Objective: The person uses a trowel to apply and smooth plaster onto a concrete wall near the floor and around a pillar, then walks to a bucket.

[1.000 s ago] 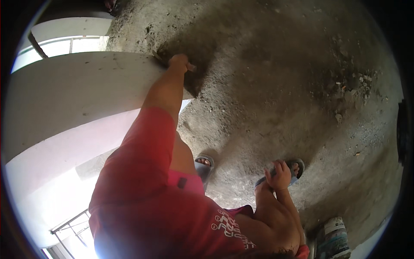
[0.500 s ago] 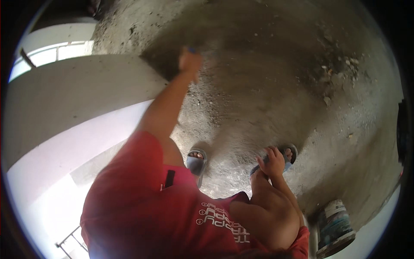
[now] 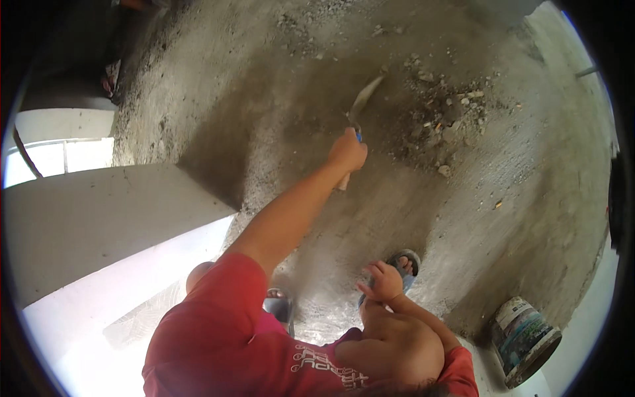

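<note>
Stretched out over the concrete floor (image 3: 397, 198), my left hand (image 3: 348, 151) is closed round the handle of a trowel (image 3: 362, 101). Its narrow metal blade points away from me, beside a heap of rubble (image 3: 456, 116); the butt of the handle sticks out below my fist. My right hand (image 3: 383, 281) hangs over my right shin, its forearm lying along the bent leg. Its fingers are loosely spread, with nothing in them, close to my sandalled right foot (image 3: 405, 263).
A stained bucket (image 3: 526, 341) stands at the lower right by the wall. On the left a low pale wall (image 3: 112, 228) runs toward me. My left sandal (image 3: 279, 308) is planted near it. Loose grit (image 3: 311, 23) lies at the far side.
My left hand has swung to the right with the trowel, whose blade now shows beside the rubble. The view has shifted. My right hand stays by my right leg.
</note>
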Action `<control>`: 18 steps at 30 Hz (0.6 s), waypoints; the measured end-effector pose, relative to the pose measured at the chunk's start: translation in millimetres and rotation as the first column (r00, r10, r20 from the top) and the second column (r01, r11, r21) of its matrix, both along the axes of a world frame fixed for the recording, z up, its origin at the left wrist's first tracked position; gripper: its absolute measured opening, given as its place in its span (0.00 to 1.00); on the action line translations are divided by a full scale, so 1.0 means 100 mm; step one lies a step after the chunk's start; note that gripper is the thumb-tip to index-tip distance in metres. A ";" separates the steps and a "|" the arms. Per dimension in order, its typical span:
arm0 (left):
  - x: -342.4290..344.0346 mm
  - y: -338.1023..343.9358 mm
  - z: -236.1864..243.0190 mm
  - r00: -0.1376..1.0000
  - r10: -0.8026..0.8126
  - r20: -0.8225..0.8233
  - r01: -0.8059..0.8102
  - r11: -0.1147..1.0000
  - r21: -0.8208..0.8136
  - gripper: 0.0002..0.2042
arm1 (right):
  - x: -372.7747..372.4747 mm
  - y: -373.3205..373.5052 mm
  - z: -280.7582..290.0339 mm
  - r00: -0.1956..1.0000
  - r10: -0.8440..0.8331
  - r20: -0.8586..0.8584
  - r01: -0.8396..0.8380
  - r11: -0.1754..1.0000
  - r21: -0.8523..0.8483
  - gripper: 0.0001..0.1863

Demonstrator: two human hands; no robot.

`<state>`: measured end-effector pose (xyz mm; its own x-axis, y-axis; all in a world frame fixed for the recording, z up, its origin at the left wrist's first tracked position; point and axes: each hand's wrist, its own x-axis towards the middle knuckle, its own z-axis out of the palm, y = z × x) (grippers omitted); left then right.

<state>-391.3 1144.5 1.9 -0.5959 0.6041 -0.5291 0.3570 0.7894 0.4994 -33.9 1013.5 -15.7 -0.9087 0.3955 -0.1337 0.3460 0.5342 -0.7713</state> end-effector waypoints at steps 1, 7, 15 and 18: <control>0.01 0.03 0.21 0.998 -0.041 0.038 0.039 0.998 0.046 0.26 | 0.04 0.04 -0.03 0.999 -0.054 -0.005 0.054 0.998 -0.031 0.26; -0.97 -0.32 0.02 0.891 0.430 -0.148 -0.435 0.900 -0.004 0.22 | 0.21 0.35 -0.13 0.985 0.005 -0.174 -0.002 1.000 0.018 0.25; 0.74 0.48 -0.27 0.945 0.281 -0.167 -0.294 0.954 -0.059 0.26 | 0.30 0.52 -0.19 0.941 0.214 -0.263 -0.257 0.955 -0.145 0.22; 1.11 1.10 0.13 0.984 0.086 0.157 -0.073 0.993 -0.088 0.25 | 0.45 0.57 -0.45 0.951 0.220 -0.217 -0.249 0.962 -0.114 0.18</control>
<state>-280.5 1254.7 14.8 -0.5437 0.5093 -0.6671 0.2115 0.8523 0.4783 10.7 1070.0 -61.2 -0.9871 0.1583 0.0228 0.0541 0.4649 -0.8837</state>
